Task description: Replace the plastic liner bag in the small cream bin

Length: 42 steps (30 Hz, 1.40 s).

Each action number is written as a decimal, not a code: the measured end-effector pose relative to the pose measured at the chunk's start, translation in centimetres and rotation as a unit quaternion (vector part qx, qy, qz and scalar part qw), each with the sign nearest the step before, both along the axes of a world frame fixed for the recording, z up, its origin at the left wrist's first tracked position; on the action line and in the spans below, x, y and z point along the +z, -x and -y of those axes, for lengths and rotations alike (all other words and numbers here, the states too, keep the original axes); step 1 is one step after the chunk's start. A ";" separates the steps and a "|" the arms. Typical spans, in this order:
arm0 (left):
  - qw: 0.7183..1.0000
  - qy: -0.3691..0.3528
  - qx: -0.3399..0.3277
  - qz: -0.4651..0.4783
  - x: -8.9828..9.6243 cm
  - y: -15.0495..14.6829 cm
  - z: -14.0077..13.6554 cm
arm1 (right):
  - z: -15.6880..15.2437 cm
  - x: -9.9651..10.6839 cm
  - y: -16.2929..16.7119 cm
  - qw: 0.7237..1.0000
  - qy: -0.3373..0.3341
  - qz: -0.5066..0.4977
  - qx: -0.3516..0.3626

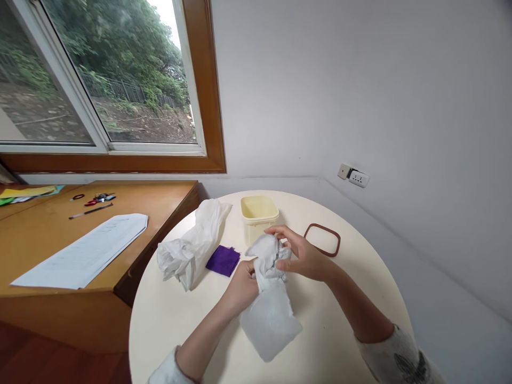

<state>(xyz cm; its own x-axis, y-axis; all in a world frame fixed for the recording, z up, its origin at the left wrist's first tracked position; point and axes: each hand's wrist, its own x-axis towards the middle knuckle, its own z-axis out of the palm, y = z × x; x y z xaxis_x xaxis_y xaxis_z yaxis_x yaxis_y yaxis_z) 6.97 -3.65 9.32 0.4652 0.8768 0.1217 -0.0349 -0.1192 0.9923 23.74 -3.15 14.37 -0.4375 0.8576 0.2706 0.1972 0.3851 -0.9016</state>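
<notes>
A soft white crumpled sheet (272, 314) is between my hands over the middle of the round table; whether it is cloth, wadding or thin plastic I cannot tell. My left hand (242, 286) grips it at its bunched middle, the fingertips partly hidden. Curled around the gathered top from the right is my right hand (306, 256), thumb and fingers on the folds. The lower part hangs flat with a square corner. Just behind stands a pale yellow plastic tub (259, 216) without a lid. A folded purple cloth (223, 261) lies left of my left hand.
A crumpled white plastic bag (192, 245) lies on the table's left. At the right is a brown rounded frame (338, 242). The wooden desk (168, 194) carries papers (86, 250), a pen (91, 211) and scissors (94, 201). Wall sockets (359, 178) are at the right.
</notes>
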 end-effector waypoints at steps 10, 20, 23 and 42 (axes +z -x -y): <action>0.997 0.059 -0.046 0.008 -0.3 0.1 -0.2 | 0.4 -2.1 -0.8 0.995 0.090 0.010 -0.041; 0.997 0.048 -0.059 -0.001 -0.5 0.2 -0.5 | 1.2 -2.4 1.0 0.993 0.095 -0.039 -0.057; 0.998 0.041 -0.054 -0.015 -0.1 0.3 -0.5 | 1.0 -2.1 0.7 0.991 0.115 -0.063 -0.031; 0.940 -0.237 0.031 -0.242 -0.1 0.4 -1.0 | 2.4 -2.4 2.1 0.893 -0.218 0.324 -0.224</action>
